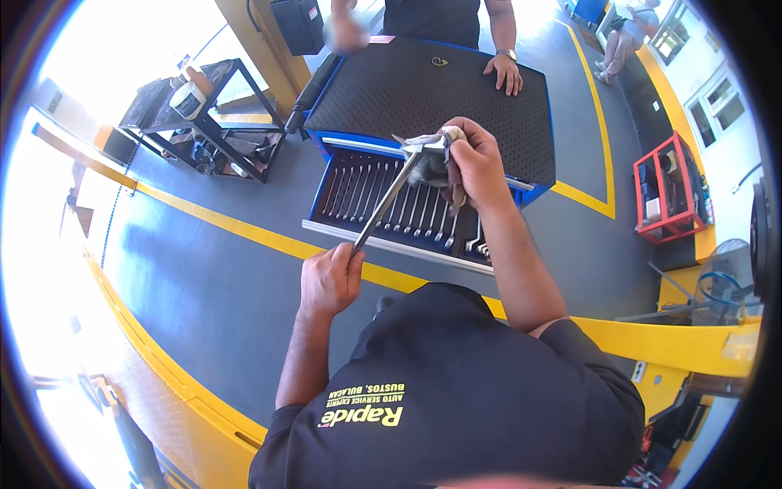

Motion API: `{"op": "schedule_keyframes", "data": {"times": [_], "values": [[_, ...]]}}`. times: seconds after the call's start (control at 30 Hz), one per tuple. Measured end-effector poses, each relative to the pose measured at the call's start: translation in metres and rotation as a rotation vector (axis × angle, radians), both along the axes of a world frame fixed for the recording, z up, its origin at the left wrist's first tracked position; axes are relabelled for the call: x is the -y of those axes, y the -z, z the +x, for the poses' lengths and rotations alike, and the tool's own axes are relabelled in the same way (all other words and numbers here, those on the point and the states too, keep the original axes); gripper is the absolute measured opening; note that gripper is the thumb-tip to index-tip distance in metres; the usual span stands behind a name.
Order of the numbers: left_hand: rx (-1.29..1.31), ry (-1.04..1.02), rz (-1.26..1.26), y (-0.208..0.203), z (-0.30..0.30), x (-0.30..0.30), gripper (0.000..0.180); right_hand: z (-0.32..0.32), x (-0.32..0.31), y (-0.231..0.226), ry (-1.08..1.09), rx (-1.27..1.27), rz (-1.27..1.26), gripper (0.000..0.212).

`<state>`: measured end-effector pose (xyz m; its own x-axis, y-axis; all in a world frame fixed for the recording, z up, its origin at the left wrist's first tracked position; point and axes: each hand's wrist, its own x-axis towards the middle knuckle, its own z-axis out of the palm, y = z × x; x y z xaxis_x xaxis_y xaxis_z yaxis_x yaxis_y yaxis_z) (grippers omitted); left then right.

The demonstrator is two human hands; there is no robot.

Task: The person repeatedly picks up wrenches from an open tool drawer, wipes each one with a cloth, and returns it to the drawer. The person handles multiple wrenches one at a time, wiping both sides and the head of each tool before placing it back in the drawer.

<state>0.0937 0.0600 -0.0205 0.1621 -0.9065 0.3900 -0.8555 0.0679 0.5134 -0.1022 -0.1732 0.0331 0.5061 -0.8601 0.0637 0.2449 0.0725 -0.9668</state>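
My left hand (330,277) is closed around the near end of a long metal wrench (384,205), which slants up and away to the right. A grey and white rag (430,167) is bunched around the wrench's far end, gripped in my right hand (479,167). The rag hides that end, so its jaw shape does not show. Beneath both hands, an open drawer (391,246) holds a row of several combination wrenches (419,212), laid side by side on a dark liner.
The drawer belongs to a blue tool cabinet (366,90) with a black perforated top. Across it stands a person whose hand (505,75) rests on that top, near a small yellowish ring (440,61). A black cart (208,114) stands left, a red rack (669,191) right.
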Motion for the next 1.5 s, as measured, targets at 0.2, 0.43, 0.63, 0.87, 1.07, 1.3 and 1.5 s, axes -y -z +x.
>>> {"op": "schedule_keyframes", "data": {"times": [0.2,0.43,0.63,0.87,1.07,1.3,1.5], "values": [[-0.125,0.011,0.098,0.017,-0.023,0.005,0.026,0.018,-0.019,-0.005,-0.075,0.479,0.38,0.022],[-0.072,0.072,0.214,-0.043,0.034,-0.031,0.022,-0.026,0.004,-0.005,-0.196,-0.243,-0.727,0.016],[0.05,0.033,0.058,-0.037,0.006,-0.017,0.022,-0.004,-0.026,0.011,-0.027,0.467,0.099,0.02],[-0.506,0.108,0.126,0.015,-0.053,-0.001,0.023,0.012,-0.021,0.008,-0.044,0.496,0.523,0.044],[-1.336,0.236,0.577,0.013,-0.053,-0.014,0.036,0.011,-0.024,0.028,0.003,0.319,0.253,0.036],[-1.056,0.189,0.505,0.014,-0.069,-0.006,0.032,0.006,0.004,0.028,0.334,0.319,0.197,0.02],[-0.972,0.177,0.466,0.012,-0.081,0.004,0.031,0.011,-0.025,0.061,0.293,0.353,0.233,0.025]]}}
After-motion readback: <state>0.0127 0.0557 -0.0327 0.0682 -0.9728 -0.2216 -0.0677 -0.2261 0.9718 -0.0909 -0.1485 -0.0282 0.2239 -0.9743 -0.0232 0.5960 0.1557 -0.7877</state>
